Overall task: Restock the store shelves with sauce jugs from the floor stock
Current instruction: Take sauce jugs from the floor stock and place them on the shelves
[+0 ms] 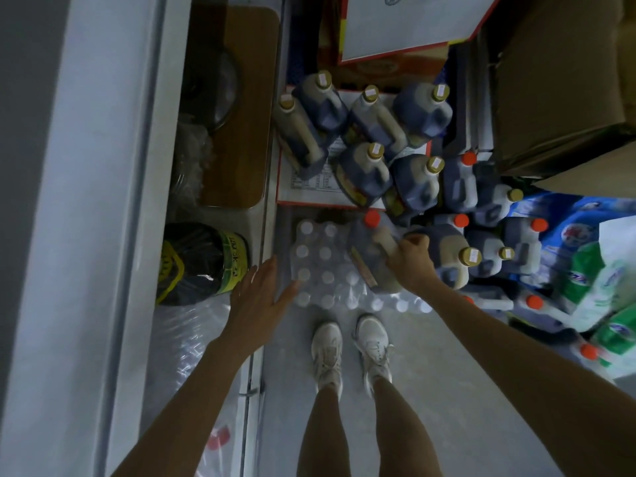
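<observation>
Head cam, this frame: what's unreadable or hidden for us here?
1. Head view: handle of the held jug, covered by the right hand gripping it.
2. Head view: labels on the gold-capped jugs, blurred and too small to read.
3. Head view: the white shelving, seen edge-on from above; its free space is hidden.
4. Head view: red-capped jugs at right, partly hidden among green and blue bags.

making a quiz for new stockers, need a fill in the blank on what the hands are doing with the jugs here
1. The right hand holds the dark plastic sauce jug with a red cap by its ___.
2. The left hand holds nothing and its fingers are straight, so it is ___.
3. Next to that jug lies a clear shrink-wrapped pack of small bottles whose caps are ___.

Missing words: handle; open; white
</observation>
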`<state>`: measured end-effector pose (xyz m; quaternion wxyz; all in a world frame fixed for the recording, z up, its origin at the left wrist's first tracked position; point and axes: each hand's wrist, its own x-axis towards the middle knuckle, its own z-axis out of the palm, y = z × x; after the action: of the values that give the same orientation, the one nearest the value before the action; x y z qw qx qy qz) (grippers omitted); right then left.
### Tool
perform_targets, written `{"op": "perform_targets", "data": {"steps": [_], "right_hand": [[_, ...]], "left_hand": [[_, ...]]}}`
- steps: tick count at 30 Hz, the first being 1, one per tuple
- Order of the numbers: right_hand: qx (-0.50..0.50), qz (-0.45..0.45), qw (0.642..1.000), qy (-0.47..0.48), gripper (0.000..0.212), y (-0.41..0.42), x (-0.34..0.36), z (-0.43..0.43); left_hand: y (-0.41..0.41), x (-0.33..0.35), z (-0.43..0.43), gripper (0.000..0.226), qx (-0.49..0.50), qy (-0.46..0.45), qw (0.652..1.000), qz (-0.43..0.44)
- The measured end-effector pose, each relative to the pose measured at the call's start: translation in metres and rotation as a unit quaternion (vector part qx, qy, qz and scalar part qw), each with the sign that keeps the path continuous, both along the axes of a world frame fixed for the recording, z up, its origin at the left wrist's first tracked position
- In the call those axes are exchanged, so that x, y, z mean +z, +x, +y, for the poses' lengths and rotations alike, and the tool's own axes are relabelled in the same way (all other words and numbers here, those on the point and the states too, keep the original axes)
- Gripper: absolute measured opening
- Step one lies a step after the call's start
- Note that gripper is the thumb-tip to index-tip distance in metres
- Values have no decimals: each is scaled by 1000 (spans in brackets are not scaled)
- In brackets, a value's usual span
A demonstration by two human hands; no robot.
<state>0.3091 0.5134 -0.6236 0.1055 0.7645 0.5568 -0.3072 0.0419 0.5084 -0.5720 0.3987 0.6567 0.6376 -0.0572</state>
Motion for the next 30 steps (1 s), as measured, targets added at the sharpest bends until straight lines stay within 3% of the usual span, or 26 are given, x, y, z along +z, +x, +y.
{"op": "perform_targets", "data": {"steps": [3, 5, 9, 14, 17, 20, 22, 26, 30], "right_hand": [[-29, 83, 996, -13, 36, -6, 14, -4], [-27, 132, 990, 45, 38, -12, 36, -6], [73, 194, 975, 86, 43, -20, 91, -4], [186, 240, 940, 154, 26, -25, 176, 10], [223, 273, 915, 195, 30, -30, 228, 12], [232, 293, 894, 248, 28, -35, 278, 15], [224, 322, 878, 274, 22, -37, 311, 17], [207, 323, 863, 328, 30, -42, 372, 21], [176, 295, 861, 375, 32, -39, 422, 28]], "left_hand": [[2, 0, 3, 90, -8, 11, 1000, -24], [10, 14, 6, 104, -28, 12, 999, -25], [17, 41, 13, 120, -40, 38, 996, -69], [16, 84, 23, 140, -42, 54, 991, -112], [11, 109, 26, 150, 19, 24, 989, -146], [6, 148, 28, 138, 52, -7, 983, -176], [5, 175, 27, 113, 43, -20, 977, -210], [4, 222, 26, 76, 42, 1, 958, -285], [13, 271, 28, 88, 45, 50, 927, -368]]}}
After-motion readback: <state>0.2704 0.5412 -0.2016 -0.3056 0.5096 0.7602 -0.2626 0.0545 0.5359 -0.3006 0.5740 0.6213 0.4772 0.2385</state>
